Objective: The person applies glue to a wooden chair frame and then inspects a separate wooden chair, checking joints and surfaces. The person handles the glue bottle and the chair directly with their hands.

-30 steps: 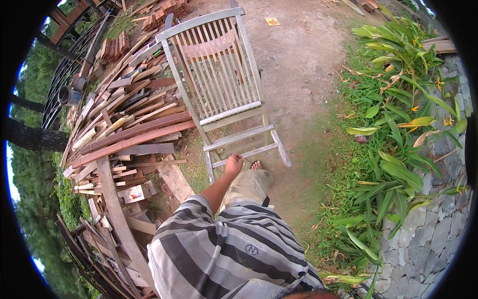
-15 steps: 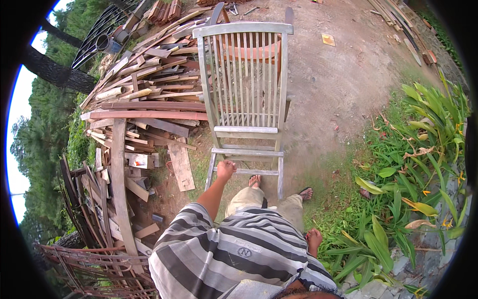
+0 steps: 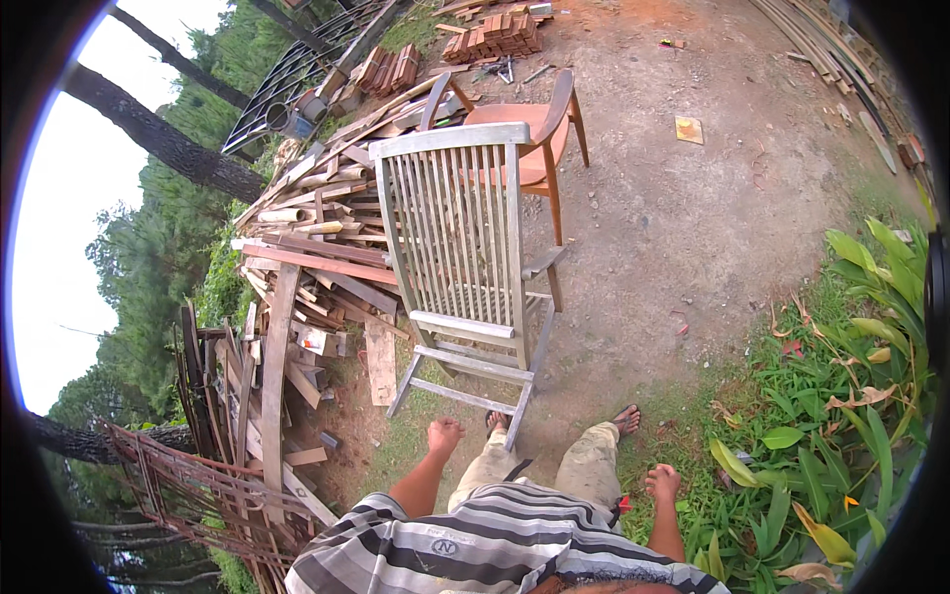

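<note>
A weathered slatted wooden chair (image 3: 450, 233) stands just ahead of my feet, its tall back toward me. My left hand (image 3: 445, 436) hangs in front of my left leg, fingers curled into a loose fist, apart from the chair's lower rails. Out beside my right thigh, over the grass, my right hand (image 3: 662, 482) has its fingers curled in, and nothing shows in it. Beyond the slatted chair is a reddish-brown wooden armchair (image 3: 539, 129), partly hidden by the slats.
A large heap of scrap planks and poles (image 3: 327, 213) lies to the left, with a rusty metal frame (image 3: 188, 485) nearer me. Leafy plants (image 3: 821, 436) border the right side. Stacked reddish wood pieces (image 3: 495, 38) and a small yellowish board (image 3: 689, 129) lie farther off on the dirt.
My view has shifted, and the slatted chair now appears at an angle, farther left, with more of the armchair showing. My right hand has come forward from beside my hip; my feet stand wider apart.
</note>
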A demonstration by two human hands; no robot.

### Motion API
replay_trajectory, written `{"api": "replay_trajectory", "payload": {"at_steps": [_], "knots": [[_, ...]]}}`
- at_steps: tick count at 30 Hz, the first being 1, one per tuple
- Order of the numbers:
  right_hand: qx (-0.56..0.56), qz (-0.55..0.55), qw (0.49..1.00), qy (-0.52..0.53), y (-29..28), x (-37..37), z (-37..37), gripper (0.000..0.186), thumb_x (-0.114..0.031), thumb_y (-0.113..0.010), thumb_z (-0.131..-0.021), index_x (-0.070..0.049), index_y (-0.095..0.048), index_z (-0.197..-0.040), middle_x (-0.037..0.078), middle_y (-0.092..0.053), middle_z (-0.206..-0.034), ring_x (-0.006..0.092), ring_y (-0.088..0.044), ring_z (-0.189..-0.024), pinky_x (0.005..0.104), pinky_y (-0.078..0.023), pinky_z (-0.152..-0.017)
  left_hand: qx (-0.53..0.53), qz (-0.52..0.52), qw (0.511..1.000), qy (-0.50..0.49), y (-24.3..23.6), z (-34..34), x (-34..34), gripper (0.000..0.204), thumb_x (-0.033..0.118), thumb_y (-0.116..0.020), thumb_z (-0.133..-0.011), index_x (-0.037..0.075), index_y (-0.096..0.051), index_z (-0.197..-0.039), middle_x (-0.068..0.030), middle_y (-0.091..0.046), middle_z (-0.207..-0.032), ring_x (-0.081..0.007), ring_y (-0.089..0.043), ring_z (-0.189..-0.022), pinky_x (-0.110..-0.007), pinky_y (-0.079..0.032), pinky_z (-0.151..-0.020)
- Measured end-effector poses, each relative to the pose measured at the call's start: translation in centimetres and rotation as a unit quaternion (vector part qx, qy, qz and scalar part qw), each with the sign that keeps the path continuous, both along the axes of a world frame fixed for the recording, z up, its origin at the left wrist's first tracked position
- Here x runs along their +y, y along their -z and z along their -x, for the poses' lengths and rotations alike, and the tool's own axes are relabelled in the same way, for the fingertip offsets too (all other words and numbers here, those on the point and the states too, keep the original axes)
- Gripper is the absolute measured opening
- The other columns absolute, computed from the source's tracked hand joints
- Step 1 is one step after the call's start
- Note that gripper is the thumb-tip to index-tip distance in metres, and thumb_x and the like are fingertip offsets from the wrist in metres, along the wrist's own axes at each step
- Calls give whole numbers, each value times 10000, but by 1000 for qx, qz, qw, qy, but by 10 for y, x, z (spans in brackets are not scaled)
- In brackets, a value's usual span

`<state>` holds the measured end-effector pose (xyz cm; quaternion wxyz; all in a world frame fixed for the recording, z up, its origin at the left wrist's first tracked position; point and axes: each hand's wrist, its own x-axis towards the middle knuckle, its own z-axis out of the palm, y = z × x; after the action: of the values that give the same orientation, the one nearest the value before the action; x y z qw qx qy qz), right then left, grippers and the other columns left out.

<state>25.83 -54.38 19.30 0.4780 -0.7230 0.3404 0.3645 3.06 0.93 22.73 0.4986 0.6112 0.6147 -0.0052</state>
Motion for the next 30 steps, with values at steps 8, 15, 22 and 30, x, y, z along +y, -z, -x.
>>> {"api": "replay_trajectory", "payload": {"at_steps": [8,15,22,30], "knots": [[95,-11,995,9,1,-91,-6,133,-110,-550,-981,-82,-628,-1084,109,-691,-848,238,-664,-591,378,-511,-454,-57,-49,973,218,-51,-165,-108,173,99,-644,-913,-23,-699,-1021,-140,-770,-878,-200,-766,-815,-339,-606,-714],[85,-16,996,-33,16,-99,-90,185,-124,-541,-988,-60,-610,-1148,143,-709,-912,268,-690,-627,389,-530,-478,-104,-100,976,161,-82,-235,-95,158,124,-688,-913,-10,-702,-996,-116,-776,-861,-190,-749,-761,-333,-586,-690],[-30,-9,990,-135,-24,2,-246,216,-184,-573,-1020,-43,-637,-1171,105,-735,-956,203,-718,-685,340,-542,-507,-149,-82,986,6,-56,-251,-48,144,89,-649,-919,-38,-671,-982,-139,-771,-834,-178,-750,-730,-323,-592,-693],[-40,-2,978,-206,-27,101,-359,182,-194,-607,-993,-76,-671,-1116,83,-743,-931,213,-731,-715,361,-576,-554,-269,-95,958,-22,-59,-358,54,120,4,-592,-922,-30,-643,-1024,-142,-749,-916,-205,-759,-836,-329,-617,-747]]}}
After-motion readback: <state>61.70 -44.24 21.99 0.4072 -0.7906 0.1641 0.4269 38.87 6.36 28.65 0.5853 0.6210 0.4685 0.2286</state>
